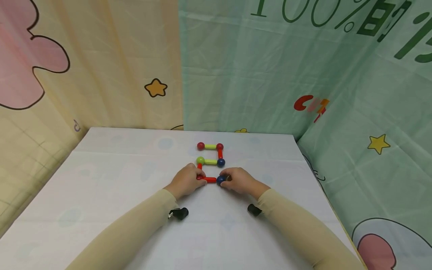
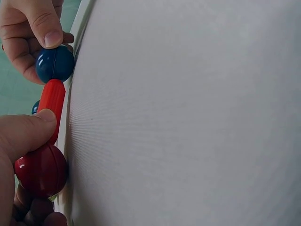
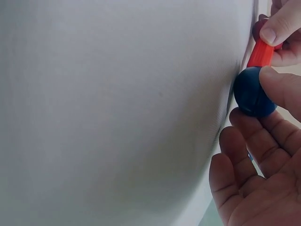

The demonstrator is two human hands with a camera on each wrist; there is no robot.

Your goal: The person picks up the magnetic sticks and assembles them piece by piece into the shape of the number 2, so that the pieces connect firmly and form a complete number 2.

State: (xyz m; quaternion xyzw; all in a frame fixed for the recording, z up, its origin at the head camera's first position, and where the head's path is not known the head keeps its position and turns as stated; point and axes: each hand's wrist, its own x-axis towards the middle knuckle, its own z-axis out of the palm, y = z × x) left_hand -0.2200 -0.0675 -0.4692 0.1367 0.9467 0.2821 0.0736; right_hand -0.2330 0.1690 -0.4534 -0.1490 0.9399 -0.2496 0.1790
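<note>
My left hand [image 1: 185, 182] holds the near left corner of a chain of balls and rods, with the thumb on a red rod [image 2: 52, 96] by a dark red ball [image 2: 42, 169]. Opposite it, my right hand [image 1: 241, 182] pinches a blue ball [image 3: 254, 92] between thumb and fingertips, at the rod's other end. From the left corner a short red rod [image 1: 200, 166] leads up to a lime green ball [image 1: 200, 160]. A yellow-green rod [image 1: 210, 162] joins that to another blue ball [image 1: 221, 162]. Farther back come a red rod [image 1: 220, 154], a red ball [image 1: 220, 146], a yellow-green rod [image 1: 210, 146] and a red end ball [image 1: 200, 146].
The chain lies on a white-covered table [image 1: 111, 180], toward its far side. Printed curtains [image 1: 236, 75] hang behind the table and along its right side. Black camera parts show at the left wrist [image 1: 180, 213] and the right wrist [image 1: 254, 210].
</note>
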